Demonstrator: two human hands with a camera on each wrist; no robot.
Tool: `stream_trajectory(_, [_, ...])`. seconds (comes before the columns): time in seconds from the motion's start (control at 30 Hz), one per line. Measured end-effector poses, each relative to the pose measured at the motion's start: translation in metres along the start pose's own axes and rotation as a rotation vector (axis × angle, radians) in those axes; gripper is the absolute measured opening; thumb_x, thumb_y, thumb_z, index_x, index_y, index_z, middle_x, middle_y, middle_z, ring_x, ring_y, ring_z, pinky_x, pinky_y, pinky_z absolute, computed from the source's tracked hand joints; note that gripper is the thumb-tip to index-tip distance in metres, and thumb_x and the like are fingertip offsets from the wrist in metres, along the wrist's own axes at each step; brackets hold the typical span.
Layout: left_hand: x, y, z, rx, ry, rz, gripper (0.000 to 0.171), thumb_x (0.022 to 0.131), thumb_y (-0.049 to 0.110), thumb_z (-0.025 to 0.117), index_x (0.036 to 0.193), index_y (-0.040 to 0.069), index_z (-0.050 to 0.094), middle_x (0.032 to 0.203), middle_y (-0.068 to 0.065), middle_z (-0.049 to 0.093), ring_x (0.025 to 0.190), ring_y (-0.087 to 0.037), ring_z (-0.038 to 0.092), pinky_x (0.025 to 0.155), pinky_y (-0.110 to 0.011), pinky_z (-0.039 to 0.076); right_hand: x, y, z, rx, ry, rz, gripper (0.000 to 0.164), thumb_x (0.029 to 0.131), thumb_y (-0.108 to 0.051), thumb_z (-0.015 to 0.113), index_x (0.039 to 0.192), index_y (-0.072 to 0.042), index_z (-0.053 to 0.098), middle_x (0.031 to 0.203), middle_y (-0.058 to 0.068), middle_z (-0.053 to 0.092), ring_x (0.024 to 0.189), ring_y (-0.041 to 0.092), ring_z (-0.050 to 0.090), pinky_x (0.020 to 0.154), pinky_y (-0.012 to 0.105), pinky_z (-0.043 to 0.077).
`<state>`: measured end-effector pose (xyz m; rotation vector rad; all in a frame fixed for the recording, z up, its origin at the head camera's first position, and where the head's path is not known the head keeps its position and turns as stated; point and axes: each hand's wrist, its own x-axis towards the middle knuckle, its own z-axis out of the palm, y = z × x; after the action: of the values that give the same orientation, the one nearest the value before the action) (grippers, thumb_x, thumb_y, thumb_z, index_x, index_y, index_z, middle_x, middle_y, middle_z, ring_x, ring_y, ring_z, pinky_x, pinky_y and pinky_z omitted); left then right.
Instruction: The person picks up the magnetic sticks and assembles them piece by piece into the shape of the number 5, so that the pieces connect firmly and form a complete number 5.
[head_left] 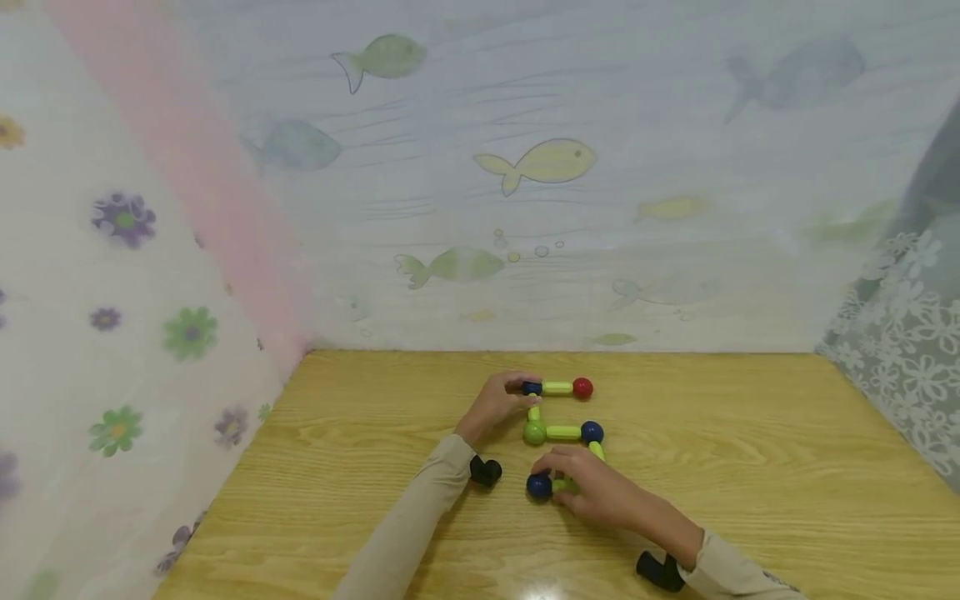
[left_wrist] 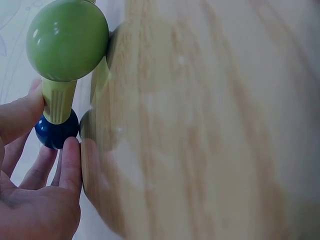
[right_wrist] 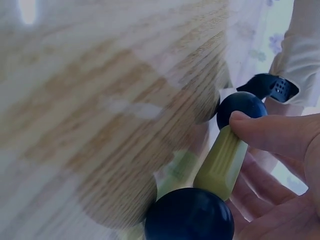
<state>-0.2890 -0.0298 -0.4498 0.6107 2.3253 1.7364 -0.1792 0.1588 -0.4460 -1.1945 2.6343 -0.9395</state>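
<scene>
A zigzag chain of balls and yellow-green rods lies on the wooden table. At its far end, a rod [head_left: 557, 388] joins a red ball [head_left: 582, 388] to a dark blue ball [left_wrist: 56, 131]. My left hand [head_left: 498, 406] holds that blue ball, its thumb against the short rod [left_wrist: 59, 100] leading to a green ball [head_left: 535, 432]. Another rod [head_left: 564, 432] links the green ball to a second blue ball [head_left: 592, 432]. At the near end, my right hand [head_left: 603, 492] pinches a rod [right_wrist: 221, 162] beside a blue ball [head_left: 539, 486]. Part of the chain is hidden under this hand.
The wooden table [head_left: 360, 467] reaches back to a curtain [head_left: 450, 208] printed with fish. Flowered cloth [head_left: 150, 350] hangs at the left, and grey lace [head_left: 911, 333] at the right. Black wrist devices show at the left wrist [head_left: 486, 472] and right wrist [head_left: 660, 571].
</scene>
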Motion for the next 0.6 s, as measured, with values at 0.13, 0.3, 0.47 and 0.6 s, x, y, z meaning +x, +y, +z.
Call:
stream_trajectory(0.13, [0.004,-0.008,0.000,-0.015,-0.012,-0.011,0.033,0.088,0.002,0.065,0.121,-0.004,0.061,0.120,-0.023,0.058,0.107,-0.036,0.057,0.083,-0.031,0.049,0.001,0.002,0.001,0.003,-0.001,-0.006,0.035,0.081,0.003,0.070,0.112,-0.011,0.063,0.111,0.001,0.060,0.092,0.015,0.056,0.077,0.027,0.050])
stream_trajectory(0.3, [0.014,-0.030,0.001,-0.018,0.008,-0.019,0.032,0.088,0.005,0.067,0.120,0.002,0.064,0.119,-0.017,0.060,0.106,-0.031,0.058,0.084,-0.035,0.050,0.001,0.003,0.001,0.006,0.005,-0.008,0.034,0.081,0.003,0.070,0.112,-0.011,0.063,0.110,0.001,0.060,0.092,0.015,0.056,0.077,0.027,0.050])
stream_trajectory(0.47, [0.016,-0.035,0.000,-0.015,-0.003,-0.032,0.033,0.087,0.012,0.070,0.120,0.007,0.064,0.114,-0.012,0.062,0.103,-0.027,0.059,0.086,-0.035,0.049,-0.002,0.002,-0.006,0.027,0.003,0.019,0.032,0.084,-0.003,0.070,0.114,-0.010,0.062,0.112,0.002,0.059,0.093,0.018,0.058,0.078,0.031,0.051])
stream_trajectory(0.6, [0.012,-0.030,-0.005,0.027,-0.012,-0.036,0.037,0.089,0.017,0.068,0.125,0.007,0.061,0.124,-0.013,0.057,0.114,-0.030,0.054,0.092,-0.041,0.047,-0.008,0.001,-0.023,0.006,0.026,0.015,0.029,0.087,-0.006,0.067,0.115,-0.009,0.062,0.110,0.006,0.060,0.092,0.022,0.059,0.076,0.035,0.052])
